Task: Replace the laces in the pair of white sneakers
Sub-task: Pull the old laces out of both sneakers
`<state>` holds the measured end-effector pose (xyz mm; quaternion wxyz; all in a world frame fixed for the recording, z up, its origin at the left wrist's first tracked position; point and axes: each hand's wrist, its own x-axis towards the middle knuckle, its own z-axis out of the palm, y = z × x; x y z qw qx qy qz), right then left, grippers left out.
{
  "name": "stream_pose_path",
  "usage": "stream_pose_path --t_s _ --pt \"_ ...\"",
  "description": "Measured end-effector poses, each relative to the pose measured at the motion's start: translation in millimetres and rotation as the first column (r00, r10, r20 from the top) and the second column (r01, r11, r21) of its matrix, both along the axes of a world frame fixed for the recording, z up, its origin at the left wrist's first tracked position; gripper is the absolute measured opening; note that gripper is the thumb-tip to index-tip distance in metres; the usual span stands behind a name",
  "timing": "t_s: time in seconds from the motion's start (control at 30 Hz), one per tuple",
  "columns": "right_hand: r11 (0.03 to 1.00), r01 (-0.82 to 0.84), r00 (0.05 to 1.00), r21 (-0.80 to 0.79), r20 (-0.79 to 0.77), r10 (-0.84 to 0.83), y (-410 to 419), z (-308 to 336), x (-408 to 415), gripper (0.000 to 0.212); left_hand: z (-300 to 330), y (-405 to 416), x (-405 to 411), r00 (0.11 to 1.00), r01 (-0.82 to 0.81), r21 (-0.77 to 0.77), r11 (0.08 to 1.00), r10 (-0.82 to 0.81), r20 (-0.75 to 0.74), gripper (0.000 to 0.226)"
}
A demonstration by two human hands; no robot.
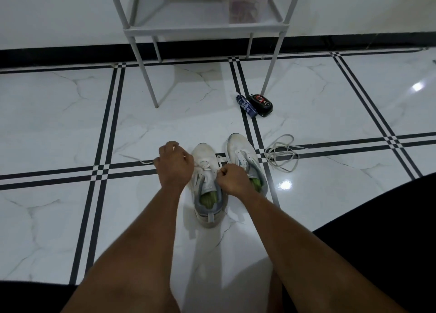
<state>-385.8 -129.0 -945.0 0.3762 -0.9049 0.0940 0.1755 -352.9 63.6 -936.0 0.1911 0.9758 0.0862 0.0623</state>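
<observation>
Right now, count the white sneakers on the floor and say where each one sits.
2. The left sneaker stands between both hands, its lace being worked. The right sneaker stands beside it, partly hidden behind the right hand.

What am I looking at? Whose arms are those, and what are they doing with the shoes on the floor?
The camera sits on a person's head and looks down, so the arms are that person's own. On the tiled floor stand two white sneakers. Both hands work at the left sneaker: the left hand and the right hand each seem to pinch its lace. The right sneaker shows no lace. A loose lace lies beside it. Farther back are two small dark items and a grey rack holding a red-lidded box.
</observation>
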Motion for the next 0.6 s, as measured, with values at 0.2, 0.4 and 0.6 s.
stream_pose_path --t_s 0.2,0.4,0.6 --pt "1.000 0.003 0.999 0.004 0.032 -0.003 0.6 -0.1 -0.8 0.028 -12.8 -32.8 -21.2 0.917 0.371 0.205 0.906 -0.324 -0.233 0.034" --pt "1.000 -0.002 1.000 -0.008 0.015 0.002 0.6 -1.1 -0.8 0.029 10.5 -21.7 -5.6 0.961 -0.226 -0.187 0.956 0.250 0.118 0.020" --pt "0.999 -0.006 0.999 -0.048 0.043 0.008 3.4 0.3 -0.7 0.032 19.4 24.6 -6.7 0.767 -0.594 -0.334 0.732 0.640 0.040 0.037"
